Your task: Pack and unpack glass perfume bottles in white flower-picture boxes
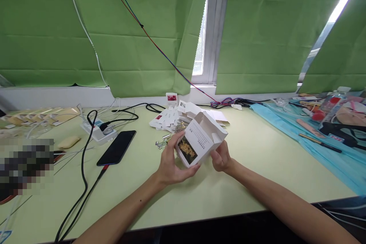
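Note:
A white cardboard box with a photo of yellow flowers and lines of print is held tilted above the table, its flaps raised at the upper right end. My left hand grips its lower left side, thumb along the bottom edge and fingers on the far side. At the lower right edge, my right hand is closed against the box, with its fingertips partly hidden behind it. Behind the box lies a pile of flattened white cartons. Small shiny metal pieces lie left of the box, partly hidden by my left hand.
A black phone with a cable lies to the left, near a white power strip. A small white box stands by the wall. On the right, blue sheeting bears a pen, a glue gun and a bottle.

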Demonstrator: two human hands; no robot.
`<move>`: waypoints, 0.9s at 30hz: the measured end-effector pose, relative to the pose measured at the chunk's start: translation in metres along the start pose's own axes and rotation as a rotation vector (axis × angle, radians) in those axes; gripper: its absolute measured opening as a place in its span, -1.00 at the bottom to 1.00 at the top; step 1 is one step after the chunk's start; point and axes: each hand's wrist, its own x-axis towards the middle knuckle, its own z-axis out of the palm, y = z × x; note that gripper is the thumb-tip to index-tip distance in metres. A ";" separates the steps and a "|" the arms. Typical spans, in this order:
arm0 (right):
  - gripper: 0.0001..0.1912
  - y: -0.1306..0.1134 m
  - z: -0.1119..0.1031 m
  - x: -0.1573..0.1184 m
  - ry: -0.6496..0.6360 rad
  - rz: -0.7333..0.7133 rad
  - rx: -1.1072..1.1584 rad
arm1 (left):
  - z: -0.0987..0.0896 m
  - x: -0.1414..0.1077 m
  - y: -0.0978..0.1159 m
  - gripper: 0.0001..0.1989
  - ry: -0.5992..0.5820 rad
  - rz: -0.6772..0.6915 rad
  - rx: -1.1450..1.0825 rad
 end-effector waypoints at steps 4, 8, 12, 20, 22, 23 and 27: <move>-0.54 -0.004 0.001 0.000 -0.062 0.045 0.107 | 0.002 -0.002 0.002 -0.03 -0.029 -0.035 -0.015; -0.55 -0.009 0.001 0.004 -0.083 0.076 0.106 | 0.002 -0.002 0.003 -0.01 -0.062 -0.047 -0.014; -0.50 -0.011 0.001 0.006 -0.104 0.082 0.071 | 0.001 -0.002 0.001 0.00 -0.076 -0.051 -0.027; -0.47 -0.016 0.001 0.010 -0.098 0.026 0.061 | -0.001 -0.003 -0.007 -0.25 -0.099 -0.072 -0.185; -0.49 -0.017 0.000 0.012 -0.101 0.014 0.066 | -0.002 0.000 -0.006 -0.35 -0.078 -0.119 -0.246; -0.49 -0.016 0.000 0.013 -0.108 0.016 0.059 | -0.003 0.002 -0.005 -0.39 -0.064 -0.136 -0.267; -0.48 -0.015 -0.001 0.013 -0.137 0.026 0.043 | -0.006 0.007 -0.001 -0.49 -0.036 -0.162 -0.272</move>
